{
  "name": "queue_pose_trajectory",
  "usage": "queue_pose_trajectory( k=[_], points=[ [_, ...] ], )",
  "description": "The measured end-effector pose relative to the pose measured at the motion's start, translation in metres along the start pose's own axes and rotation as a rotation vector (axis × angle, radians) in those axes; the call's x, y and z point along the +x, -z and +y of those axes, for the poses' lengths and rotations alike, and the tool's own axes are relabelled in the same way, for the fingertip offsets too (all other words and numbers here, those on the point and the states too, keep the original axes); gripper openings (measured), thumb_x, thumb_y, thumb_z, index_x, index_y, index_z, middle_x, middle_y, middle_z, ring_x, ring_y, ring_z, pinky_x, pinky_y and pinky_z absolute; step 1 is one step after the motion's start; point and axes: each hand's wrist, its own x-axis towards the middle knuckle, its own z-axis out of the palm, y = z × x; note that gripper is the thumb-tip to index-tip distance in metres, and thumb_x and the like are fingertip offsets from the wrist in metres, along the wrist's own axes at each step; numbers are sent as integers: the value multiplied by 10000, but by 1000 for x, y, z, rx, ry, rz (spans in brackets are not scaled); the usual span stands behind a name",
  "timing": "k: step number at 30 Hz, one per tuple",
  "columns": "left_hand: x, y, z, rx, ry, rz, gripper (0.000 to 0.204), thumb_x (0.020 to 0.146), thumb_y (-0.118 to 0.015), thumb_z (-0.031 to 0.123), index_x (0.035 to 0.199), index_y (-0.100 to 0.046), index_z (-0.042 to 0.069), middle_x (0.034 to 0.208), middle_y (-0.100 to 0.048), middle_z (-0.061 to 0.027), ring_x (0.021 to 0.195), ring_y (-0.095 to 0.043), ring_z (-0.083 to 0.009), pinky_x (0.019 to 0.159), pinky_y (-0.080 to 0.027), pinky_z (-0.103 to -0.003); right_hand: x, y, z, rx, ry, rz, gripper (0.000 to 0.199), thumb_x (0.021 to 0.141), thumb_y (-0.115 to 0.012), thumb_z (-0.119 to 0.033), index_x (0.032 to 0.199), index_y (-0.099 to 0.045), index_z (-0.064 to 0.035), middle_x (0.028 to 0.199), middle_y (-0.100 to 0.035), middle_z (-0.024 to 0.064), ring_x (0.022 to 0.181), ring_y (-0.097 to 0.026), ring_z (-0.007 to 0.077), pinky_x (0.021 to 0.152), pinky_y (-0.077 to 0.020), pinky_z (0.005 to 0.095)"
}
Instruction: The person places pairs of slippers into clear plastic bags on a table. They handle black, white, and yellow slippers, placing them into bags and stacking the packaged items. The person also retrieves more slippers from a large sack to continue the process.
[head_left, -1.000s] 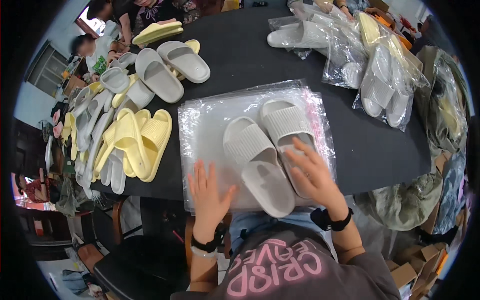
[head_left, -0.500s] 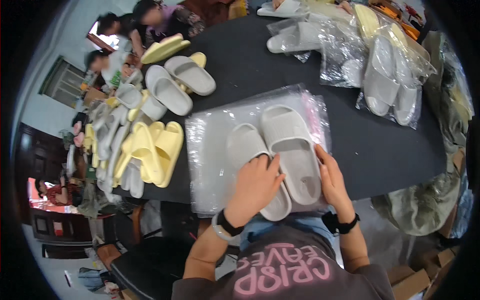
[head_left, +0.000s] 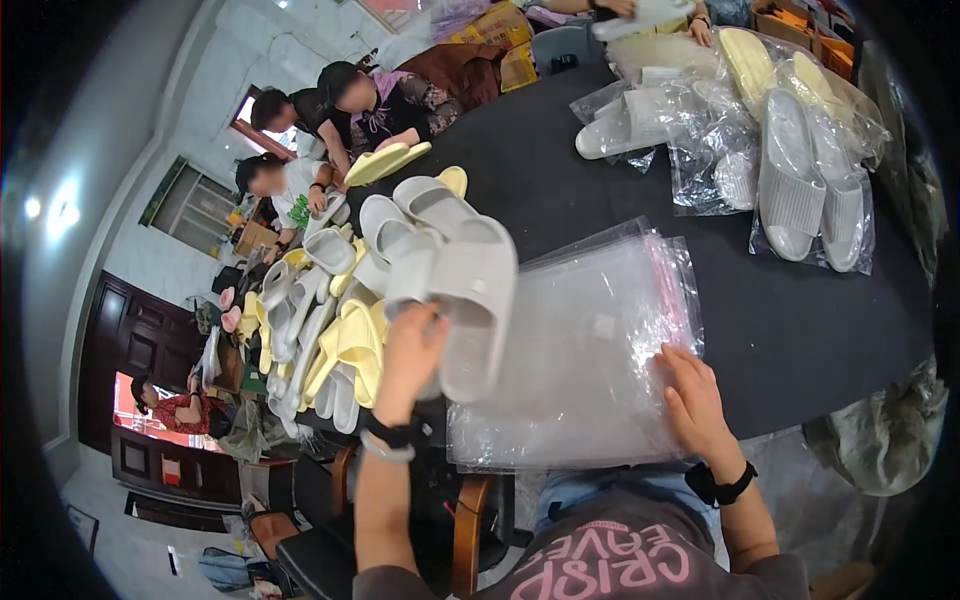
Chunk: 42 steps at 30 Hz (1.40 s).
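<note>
Grey slide sandals lifted left of the clear plastic bags.
Left hand (head_left: 410, 350) grips the grey slide sandals (head_left: 455, 290); right hand (head_left: 690, 400) lies spread, pressing the clear plastic bags (head_left: 590, 340), which may slide off the desk (head_left: 800, 320).

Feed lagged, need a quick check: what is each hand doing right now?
Left hand: closed around a pair of grey foam slide slippers, lifted off the table.
Right hand: open, flat on the stack of clear plastic bags.

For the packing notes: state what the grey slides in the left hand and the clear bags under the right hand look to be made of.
Grey slides, gripped by the left hand: likely moulded foam or soft rubber; matte, thick, one piece, ridged sole. Clear bags under the right hand: thin plastic film; see-through, glossy, wrinkled, with a pink strip along one edge.
</note>
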Motion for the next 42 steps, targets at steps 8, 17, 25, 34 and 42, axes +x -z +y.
queue_pose_trajectory(
  k=[8, 17, 25, 34, 42],
  points=[
    [116, 34, -148, 83, 151, 215, 560, 885, -695, 219, 1328, -512, -71, 1412, -440, -280, 1205, -512, -361, 999, -421, -389, 0, -6, 5, -139, 33, 7, 565, 925, -539, -296, 1395, -468, 10, 1299, -562, 201, 1279, -471, 351, 1078, -321, 462],
    [74, -24, -111, -81, -59, 252, 687, 875, -701, 169, 1436, -380, -62, 1591, -174, -278, 1464, -217, -423, 1185, -226, -431, 2, -6, 1, -206, 37, 24, 509, 907, -583, -253, 1348, -521, -5, 1299, -562, 191, 1280, -472, 340, 1073, -332, 458],
    [-89, -51, -62, -452, 373, -186, 677, 989, -583, 293, 1474, -301, -86, 1546, -321, -245, 1469, -248, -328, 1187, -220, -377, 4, 30, -23, -31, 9, 244, 429, 914, -604, -82, 1333, -550, -7, 1373, -529, 201, 1297, -486, 354, 1087, -375, 425],
    [-113, -118, -38, -845, 362, -86, 746, 1038, -479, 299, 1536, -64, -70, 1620, -121, -221, 1507, -117, -301, 1211, -114, -377, 7, 9, 5, -246, -132, 32, 676, 898, -666, -226, 1459, -381, 21, 1517, -328, 284, 1390, -350, 426, 1140, -301, 463],
    [-111, -99, -23, -468, 193, -17, 731, 980, -551, 204, 1530, -149, -62, 1594, -175, -265, 1480, -197, -382, 1201, -159, -453, -4, 3, 1, -347, -81, 20, 762, 811, -757, -204, 1436, -398, 43, 1501, -295, 350, 1362, -360, 487, 1113, -338, 491]
  ],
)
